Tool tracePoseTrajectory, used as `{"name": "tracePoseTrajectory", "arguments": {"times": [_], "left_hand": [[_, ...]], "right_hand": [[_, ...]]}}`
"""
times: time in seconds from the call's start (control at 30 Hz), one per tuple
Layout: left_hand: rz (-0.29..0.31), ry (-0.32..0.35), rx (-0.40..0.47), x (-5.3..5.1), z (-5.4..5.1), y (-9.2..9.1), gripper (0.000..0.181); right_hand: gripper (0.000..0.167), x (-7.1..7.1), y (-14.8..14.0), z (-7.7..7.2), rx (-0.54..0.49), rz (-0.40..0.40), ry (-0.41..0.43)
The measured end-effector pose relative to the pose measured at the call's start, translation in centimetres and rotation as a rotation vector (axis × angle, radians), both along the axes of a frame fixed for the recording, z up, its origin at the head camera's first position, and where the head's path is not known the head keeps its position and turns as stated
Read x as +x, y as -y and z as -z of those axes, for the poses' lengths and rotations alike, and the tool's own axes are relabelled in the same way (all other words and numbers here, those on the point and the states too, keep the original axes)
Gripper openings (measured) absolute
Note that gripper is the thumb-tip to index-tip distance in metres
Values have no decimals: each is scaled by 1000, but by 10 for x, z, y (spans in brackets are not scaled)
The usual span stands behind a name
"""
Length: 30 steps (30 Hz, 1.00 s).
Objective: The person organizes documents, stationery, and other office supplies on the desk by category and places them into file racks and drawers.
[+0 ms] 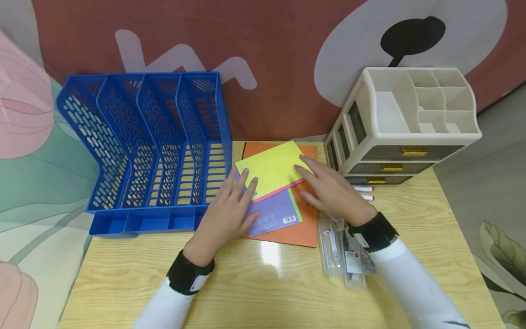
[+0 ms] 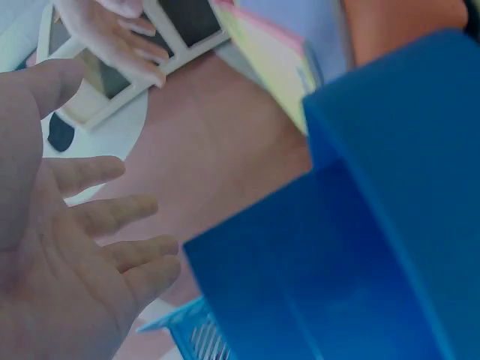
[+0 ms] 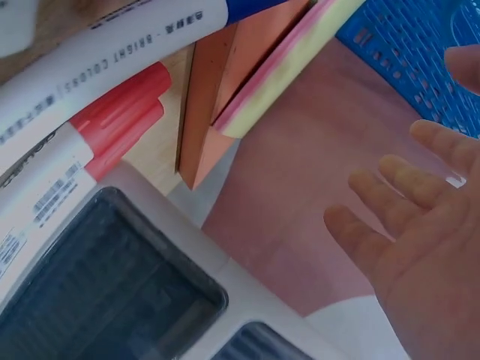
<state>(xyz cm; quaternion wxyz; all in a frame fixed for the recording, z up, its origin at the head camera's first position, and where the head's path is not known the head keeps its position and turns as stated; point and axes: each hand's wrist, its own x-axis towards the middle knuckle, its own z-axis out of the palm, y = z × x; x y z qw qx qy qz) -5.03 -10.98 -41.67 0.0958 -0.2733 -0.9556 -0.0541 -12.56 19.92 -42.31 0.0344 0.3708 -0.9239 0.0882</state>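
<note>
A yellow notebook [image 1: 273, 165] with a pink edge lies slanted over a purple notebook [image 1: 269, 219] that shows a barcode and a green edge. Beneath both is a larger orange book [image 1: 306, 235], flat on the table. My left hand [image 1: 226, 212] is at the left side of this pile, its fingertips by the yellow and purple covers. At the opposite side, the fingertips of my right hand [image 1: 334, 189] reach over the yellow notebook's right end. Both wrist views show spread fingers with nothing gripped; whether they touch the covers I cannot tell.
A blue file rack [image 1: 144, 211] with several slots stands left of the pile. To the right is a white drawer organizer [image 1: 371, 137]. Before it lie red-capped markers [image 1: 367, 198] and clear plastic cases [image 1: 328, 265], partly under my right wrist.
</note>
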Motion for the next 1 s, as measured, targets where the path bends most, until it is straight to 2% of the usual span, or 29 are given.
{"name": "tracePoseTrajectory", "arguments": {"times": [0.13,0.23,0.47,0.6,0.7,0.87,1.0], "left_hand": [[4,26,-34,-4,5,-6,79],[-8,63,-38,-6,10,-10,80],[-80,128,-63,-10,22,-21,84],[-131,141,-107,-13,24,-30,85],[-147,165,-131,-14,23,-36,85],[-149,238,-116,-15,24,-42,86],[-151,273,-87,-15,28,-44,87]], "right_hand": [[71,-11,8,4,24,-13,2],[73,-18,15,9,49,-12,37],[74,-25,26,18,116,3,146],[71,-28,29,23,149,17,180],[70,-30,32,26,166,17,214],[63,-31,37,26,160,-9,261],[58,-32,40,28,174,-34,274]]}}
